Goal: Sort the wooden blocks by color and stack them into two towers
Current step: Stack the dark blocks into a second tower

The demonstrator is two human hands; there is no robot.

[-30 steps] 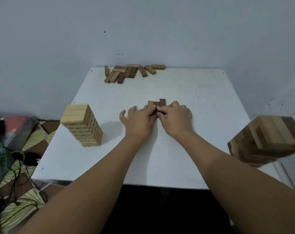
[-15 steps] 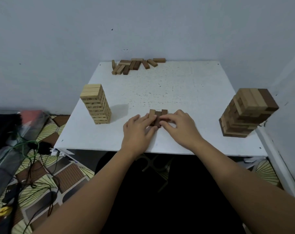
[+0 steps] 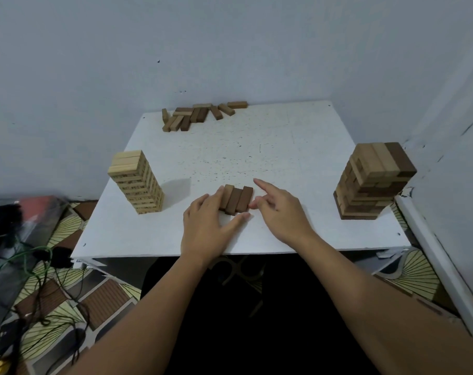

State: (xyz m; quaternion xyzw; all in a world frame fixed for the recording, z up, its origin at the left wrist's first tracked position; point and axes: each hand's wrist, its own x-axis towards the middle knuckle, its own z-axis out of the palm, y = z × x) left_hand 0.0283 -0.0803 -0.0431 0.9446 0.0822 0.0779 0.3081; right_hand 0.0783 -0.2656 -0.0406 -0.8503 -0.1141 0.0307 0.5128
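Observation:
Three brown blocks [image 3: 236, 199] lie side by side on the white table [image 3: 270, 147] near its front edge. My left hand [image 3: 206, 226] rests flat against their left side, thumb stretched along their near ends. My right hand [image 3: 280, 212] hovers just right of them, fingers relaxed, index finger extended, thumb near the right block. A light-wood tower [image 3: 137, 182] stands at the left. A taller mixed light-and-dark tower [image 3: 370, 182] stands at the right edge. Several loose blocks [image 3: 200, 115] lie scattered at the far edge.
Grey walls close in behind and to the right of the table. Tangled cables [image 3: 40, 280] and a patterned floor [image 3: 100, 296] lie to the left below the table. A white rail [image 3: 441, 266] runs along the right.
The view has pulled back and both towers have come fully into sight. My hands have opened away from the three brown blocks; the right hand has lifted off to the right.

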